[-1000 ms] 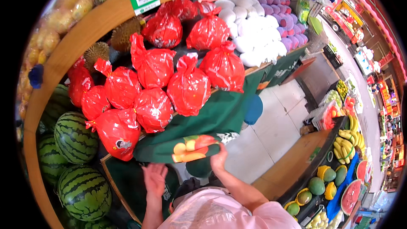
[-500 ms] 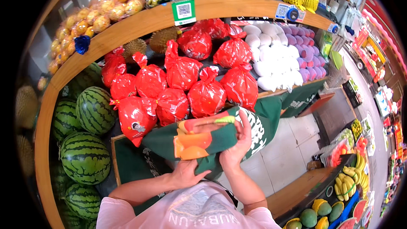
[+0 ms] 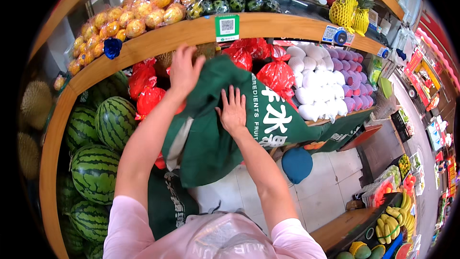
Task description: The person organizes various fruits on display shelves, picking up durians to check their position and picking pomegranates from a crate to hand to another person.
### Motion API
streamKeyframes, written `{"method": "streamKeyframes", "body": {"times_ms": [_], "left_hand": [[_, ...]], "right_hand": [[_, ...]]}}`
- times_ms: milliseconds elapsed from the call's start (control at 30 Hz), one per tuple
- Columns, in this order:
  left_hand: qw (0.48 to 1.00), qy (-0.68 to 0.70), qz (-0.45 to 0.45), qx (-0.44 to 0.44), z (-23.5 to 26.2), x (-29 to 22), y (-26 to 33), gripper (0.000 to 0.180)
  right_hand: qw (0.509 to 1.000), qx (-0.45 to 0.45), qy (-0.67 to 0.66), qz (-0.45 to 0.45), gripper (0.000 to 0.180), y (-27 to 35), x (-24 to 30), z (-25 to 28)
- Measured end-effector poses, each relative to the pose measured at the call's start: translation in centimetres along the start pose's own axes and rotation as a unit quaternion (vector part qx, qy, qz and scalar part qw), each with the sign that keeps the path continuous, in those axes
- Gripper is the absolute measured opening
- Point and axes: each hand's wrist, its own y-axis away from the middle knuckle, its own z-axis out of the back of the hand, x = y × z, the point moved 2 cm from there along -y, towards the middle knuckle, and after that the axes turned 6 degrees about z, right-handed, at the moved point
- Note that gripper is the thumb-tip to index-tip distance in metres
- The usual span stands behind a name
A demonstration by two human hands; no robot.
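Note:
A dark green cloth [image 3: 215, 129] with white lettering is drawn up over the red bagged fruit [image 3: 275, 74] on the lower shelf. My left hand [image 3: 184, 69] grips the cloth's upper edge near the wooden shelf rim [image 3: 191, 31]. My right hand [image 3: 233, 110] lies flat on the cloth's middle, fingers spread. Most red bags are hidden under the cloth; a few show at its left [image 3: 146, 98] and right.
Striped watermelons [image 3: 112, 122] are stacked at left. White and purple net-wrapped fruit [image 3: 321, 84] lies at right. Oranges [image 3: 134, 19], dark green fruit and pineapples [image 3: 350, 12] fill the upper shelf. A blue stool [image 3: 297, 163] stands on the tiled floor; bananas [image 3: 395, 220] sit lower right.
The green cloth has been lifted from below the shelf up over the red bags. My left hand rose to the shelf rim; my right hand moved onto the cloth's middle.

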Motion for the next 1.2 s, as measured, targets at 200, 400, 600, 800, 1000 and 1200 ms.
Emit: {"method": "streamKeyframes", "body": {"times_ms": [200,400,600,800,1000,1200], "left_hand": [[0.981,-0.106,-0.102,0.129,1.5,1.9,9.5,0.056],[0.969,-0.042,-0.136,0.201,2.3,-0.3,13.1,0.080],[0.991,0.020,-0.015,0.130,-1.8,-1.6,11.7,0.094],[0.891,0.280,0.336,0.119,-10.0,0.3,10.8,0.041],[0.841,0.110,0.439,0.296,-12.7,0.8,7.9,0.042],[0.983,0.017,-0.053,0.173,-9.5,-5.3,8.5,0.044]], "right_hand": [[0.995,0.071,0.056,-0.044,0.055,-4.8,-4.0,-4.2],[0.977,-0.167,-0.122,0.052,0.050,-7.4,-8.5,0.7],[0.973,-0.208,-0.087,0.047,0.063,-10.1,-3.7,7.4],[0.984,-0.172,-0.028,0.045,0.057,-7.8,-7.4,6.6],[0.984,-0.173,0.045,0.007,0.049,-8.6,-6.4,4.9],[0.885,0.438,-0.009,-0.160,0.048,-8.4,-17.1,-8.2]]}}
